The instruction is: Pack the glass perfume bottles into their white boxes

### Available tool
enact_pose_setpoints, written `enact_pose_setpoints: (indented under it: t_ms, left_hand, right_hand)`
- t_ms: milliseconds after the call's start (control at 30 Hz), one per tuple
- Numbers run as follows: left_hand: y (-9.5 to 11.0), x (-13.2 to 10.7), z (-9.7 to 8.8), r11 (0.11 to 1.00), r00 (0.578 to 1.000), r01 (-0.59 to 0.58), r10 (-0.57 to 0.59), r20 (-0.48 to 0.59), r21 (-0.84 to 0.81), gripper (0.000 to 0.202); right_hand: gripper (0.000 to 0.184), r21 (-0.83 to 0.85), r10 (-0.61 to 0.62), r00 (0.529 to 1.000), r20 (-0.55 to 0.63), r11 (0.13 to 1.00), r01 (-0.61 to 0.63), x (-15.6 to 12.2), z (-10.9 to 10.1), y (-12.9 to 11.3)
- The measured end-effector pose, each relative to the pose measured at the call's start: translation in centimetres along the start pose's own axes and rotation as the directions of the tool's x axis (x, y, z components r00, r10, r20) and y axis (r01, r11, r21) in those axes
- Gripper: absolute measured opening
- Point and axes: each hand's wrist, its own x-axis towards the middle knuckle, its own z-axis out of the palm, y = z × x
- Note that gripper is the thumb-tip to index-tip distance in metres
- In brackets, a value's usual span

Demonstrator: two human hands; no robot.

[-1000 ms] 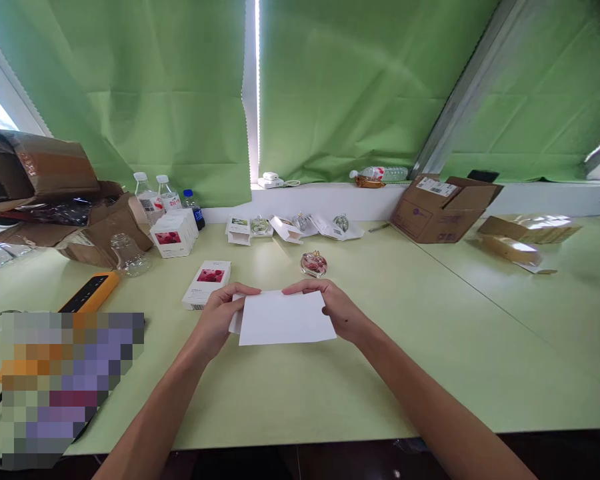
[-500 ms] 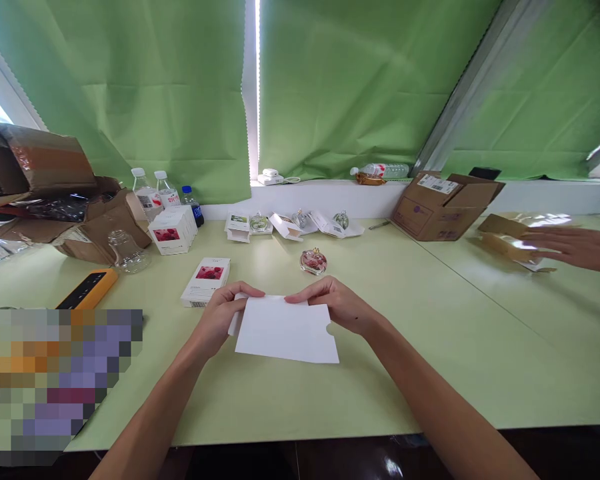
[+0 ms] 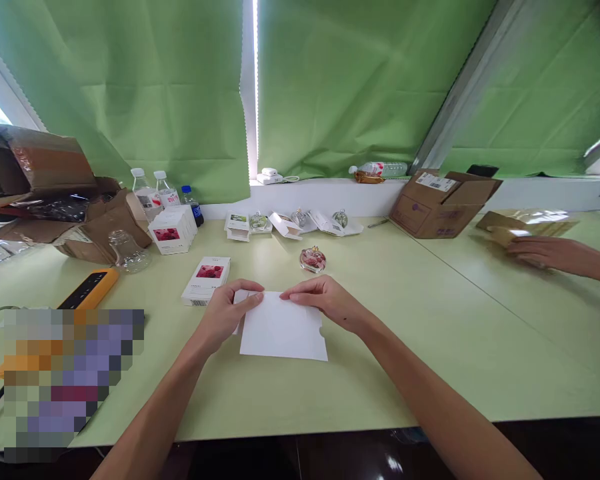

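Observation:
A flat white piece of card [image 3: 283,330] lies on the pale green table [image 3: 380,347] in front of me. My left hand [image 3: 226,315] pinches its upper left corner with closed fingers. My right hand [image 3: 325,301] presses its top edge, fingers bent over the card. A small white box with a pink rose picture [image 3: 206,281] lies just left of my left hand. A round pink glass bottle [image 3: 313,260] stands just beyond my right hand.
Another person's hand [image 3: 545,253] rests on brown packaging at the right. An open cardboard box [image 3: 440,207] stands at the back right, more cartons [image 3: 55,200], water bottles [image 3: 153,193] and a white boxed item [image 3: 174,230] at the left. Small opened boxes and glass bottles [image 3: 290,223] line the back.
My hands have drawn closer together along the card's top edge and the card looks narrower. Another person's hand has come in at the right and settled on the brown packaging.

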Motion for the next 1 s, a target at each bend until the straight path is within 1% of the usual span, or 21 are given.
enact_pose_setpoints:
  t_ms: [133,233,367,433,567,667,767,900,1000]
  left_hand:
    - [0.0,0.0,0.0,1.0,1.0,0.005,-0.006,-0.015,-0.017,0.032]
    - [0.4,-0.3,0.1,1.0,1.0,-0.005,0.005,-0.024,-0.01,0.034]
    - [1.1,-0.8,0.2,0.996,0.997,-0.07,0.069,0.026,0.047,0.046]
    - [1.2,-0.8,0.3,0.992,0.995,-0.094,0.092,0.029,0.084,0.05]
    - [0.8,-0.6,0.3,0.99,0.993,-0.096,0.102,-0.054,0.104,0.049]
    - [0.7,-0.4,0.3,0.993,0.991,-0.086,0.093,-0.095,0.076,0.049]
    - [0.5,-0.3,0.3,0.993,0.991,-0.08,0.088,-0.102,0.087,0.046]
    - [0.2,-0.1,0.2,0.986,0.988,-0.107,0.12,-0.098,0.129,0.039]
    - [0.0,0.0,0.1,0.986,0.991,-0.105,0.114,-0.065,0.129,0.036]
  right_hand:
    - [0.026,-0.043,-0.027,0.999,-0.018,0.999,0.026,0.2,0.2,0.4]
    - [0.028,-0.046,-0.041,0.998,-0.049,0.998,0.039,0.4,0.3,0.7]
    - [0.031,-0.023,-0.027,0.994,-0.11,0.999,0.025,0.5,0.3,0.7]
    - [0.033,-0.028,-0.015,0.991,-0.132,1.0,0.011,0.4,0.4,0.6]
    - [0.041,-0.042,-0.036,0.994,-0.104,0.999,0.032,0.2,0.7,0.1]
    - [0.048,-0.052,-0.013,0.995,-0.095,0.999,0.008,0.2,0.9,0.2]
    - [0.043,-0.078,-0.005,0.994,-0.113,0.997,-0.004,0.4,0.9,0.5]
    - [0.039,-0.093,-0.006,0.993,-0.119,0.996,-0.005,0.5,0.9,0.7]
    - [0.037,-0.1,-0.013,0.994,-0.113,0.995,0.002,0.4,1.0,0.7]
